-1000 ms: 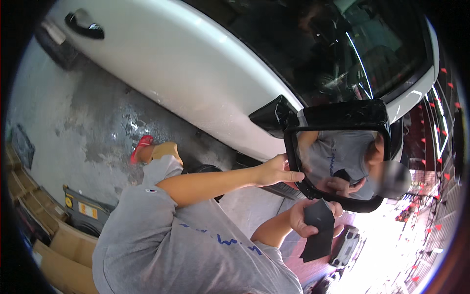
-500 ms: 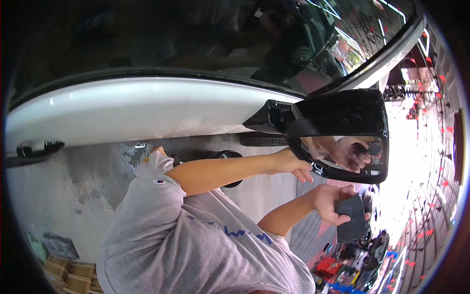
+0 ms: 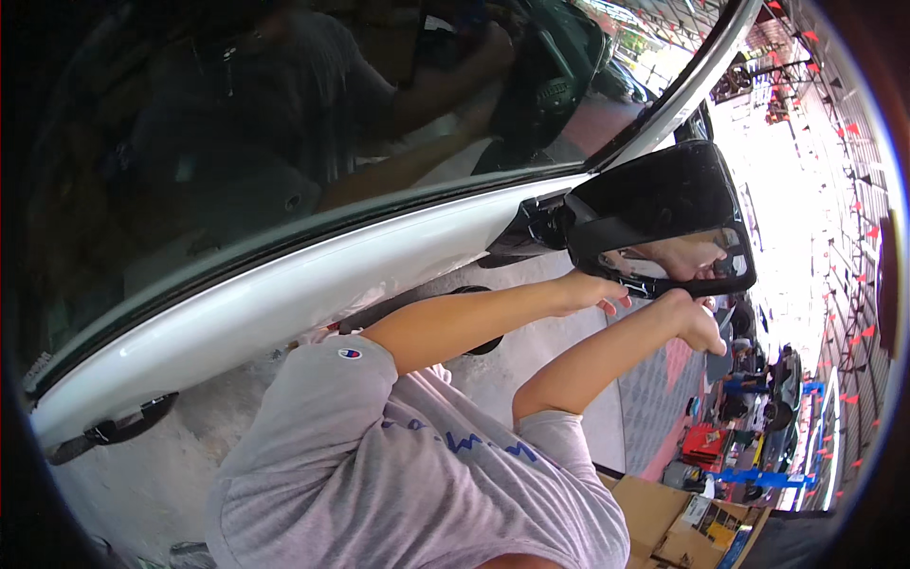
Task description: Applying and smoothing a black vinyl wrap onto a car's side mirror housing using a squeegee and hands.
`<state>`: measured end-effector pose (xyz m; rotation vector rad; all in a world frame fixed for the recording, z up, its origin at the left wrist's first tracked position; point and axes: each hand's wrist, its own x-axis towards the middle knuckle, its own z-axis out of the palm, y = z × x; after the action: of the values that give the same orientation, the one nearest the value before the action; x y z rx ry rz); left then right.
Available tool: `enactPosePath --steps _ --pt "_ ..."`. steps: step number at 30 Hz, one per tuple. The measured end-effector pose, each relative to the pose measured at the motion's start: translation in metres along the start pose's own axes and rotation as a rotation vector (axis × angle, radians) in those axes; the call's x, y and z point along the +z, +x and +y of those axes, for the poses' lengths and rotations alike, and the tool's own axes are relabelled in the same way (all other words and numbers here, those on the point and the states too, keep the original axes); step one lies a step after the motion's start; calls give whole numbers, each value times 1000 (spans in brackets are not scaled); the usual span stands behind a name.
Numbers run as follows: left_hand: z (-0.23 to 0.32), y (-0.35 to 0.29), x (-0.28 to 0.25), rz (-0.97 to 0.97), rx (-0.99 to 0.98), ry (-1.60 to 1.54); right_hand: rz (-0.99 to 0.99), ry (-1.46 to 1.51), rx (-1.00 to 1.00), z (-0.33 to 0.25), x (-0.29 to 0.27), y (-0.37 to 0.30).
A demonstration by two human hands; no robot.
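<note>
The side mirror (image 3: pixel 654 194), with its black housing, stands out from the white car door (image 3: pixel 313 270) at the front lower corner of the dark side window (image 3: pixel 256 123). The left hand (image 3: pixel 592 292) is at the lower edge of the housing, its fingers loosely spread; whether they touch it is unclear. Beside it, the right hand (image 3: pixel 697 321) is just under the mirror's outer end, thumb over a dark flat sheet (image 3: pixel 718 368) pinched by its partly hidden fingers. Cardboard boxes (image 3: pixel 647 512) lie farther below, near a red case (image 3: pixel 703 444).
</note>
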<state>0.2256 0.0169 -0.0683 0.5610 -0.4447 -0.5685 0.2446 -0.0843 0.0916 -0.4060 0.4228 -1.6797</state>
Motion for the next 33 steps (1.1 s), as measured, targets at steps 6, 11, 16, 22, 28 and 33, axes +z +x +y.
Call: enactPosePath --steps 6,11,16,22,28,33 --pt "10 -18 2 54 -54 26 -73 -109 160 -4 -13 -2" --pt "16 -68 15 88 -33 272 -107 -296 -30 -7 -7 -15" --pt "109 -151 80 -186 205 -76 -55 -368 -64 16 -19 -15" --pt "158 -192 127 -698 669 -458 -42 -201 -100 8 -8 -14" --pt "152 -199 133 -690 646 -469 -82 -156 -149 14 -12 6" --pt "153 -197 128 -720 649 -456 -73 -143 -124 8 -17 -5"
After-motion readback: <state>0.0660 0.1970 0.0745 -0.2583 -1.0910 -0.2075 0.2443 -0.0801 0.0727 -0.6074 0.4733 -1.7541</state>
